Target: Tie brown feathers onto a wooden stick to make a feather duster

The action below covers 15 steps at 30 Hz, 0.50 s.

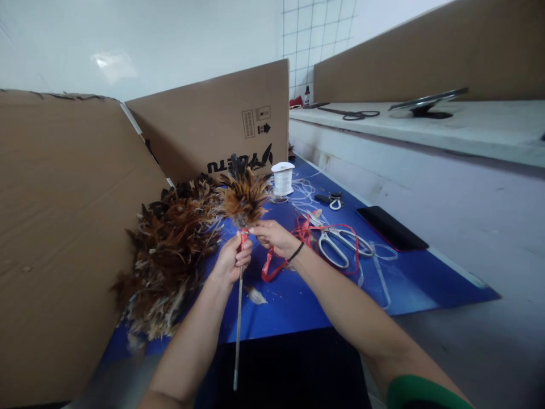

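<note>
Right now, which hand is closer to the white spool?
The right hand. It's in front of the white spool, while the left hand, holding the stick, is farther left.

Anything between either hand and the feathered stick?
Nothing visible. The left hand grips the feathered stick, and the right hand has its fingertips right by the red wrapping under the feathers. The feather pile lies to the left, the scissors to the right; neither comes between.

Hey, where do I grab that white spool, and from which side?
The spool is probably best gripped round its barrel, just under the wider top, from the right: it stands upright, and in this view the held feathers crowd its left.
</note>
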Available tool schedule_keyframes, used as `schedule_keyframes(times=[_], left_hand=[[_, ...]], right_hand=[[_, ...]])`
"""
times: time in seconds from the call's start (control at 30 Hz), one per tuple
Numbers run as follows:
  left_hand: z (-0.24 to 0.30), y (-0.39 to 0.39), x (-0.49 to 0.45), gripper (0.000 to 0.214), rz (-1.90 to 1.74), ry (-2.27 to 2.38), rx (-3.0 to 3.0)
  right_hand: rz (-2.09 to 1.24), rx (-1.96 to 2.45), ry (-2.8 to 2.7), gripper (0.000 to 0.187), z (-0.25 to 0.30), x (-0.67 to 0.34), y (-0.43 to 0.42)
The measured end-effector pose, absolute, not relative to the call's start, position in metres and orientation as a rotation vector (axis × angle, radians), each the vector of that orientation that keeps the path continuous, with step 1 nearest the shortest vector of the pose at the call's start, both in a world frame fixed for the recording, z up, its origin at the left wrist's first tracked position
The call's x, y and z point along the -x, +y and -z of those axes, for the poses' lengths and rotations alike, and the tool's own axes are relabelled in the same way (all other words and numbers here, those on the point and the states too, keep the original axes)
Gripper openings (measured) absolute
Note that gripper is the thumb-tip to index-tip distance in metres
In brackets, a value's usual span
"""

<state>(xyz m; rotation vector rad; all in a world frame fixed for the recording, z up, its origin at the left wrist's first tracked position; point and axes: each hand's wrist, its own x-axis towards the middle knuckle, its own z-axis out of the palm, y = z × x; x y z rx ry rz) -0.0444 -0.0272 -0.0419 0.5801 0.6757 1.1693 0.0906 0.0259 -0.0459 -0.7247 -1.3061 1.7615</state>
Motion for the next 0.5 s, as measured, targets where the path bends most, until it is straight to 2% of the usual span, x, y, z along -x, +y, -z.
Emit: schedule_keyframes(times=[0.2, 0.5], left_hand=[[0.0416, -0.0278, 0.0428, 0.017, -1.258, 0.680, -0.660], [0.0442, -0.0242, 0.0423, 0.016, -1.180, 0.733, -0.576]], right_hand=[[-1.727, 0.805, -1.283, 0.023, 0.0452, -0.0883, 0.0273], [-1.913, 0.656, -1.306, 0.031, 0.0445, -0.0889, 0.0232]])
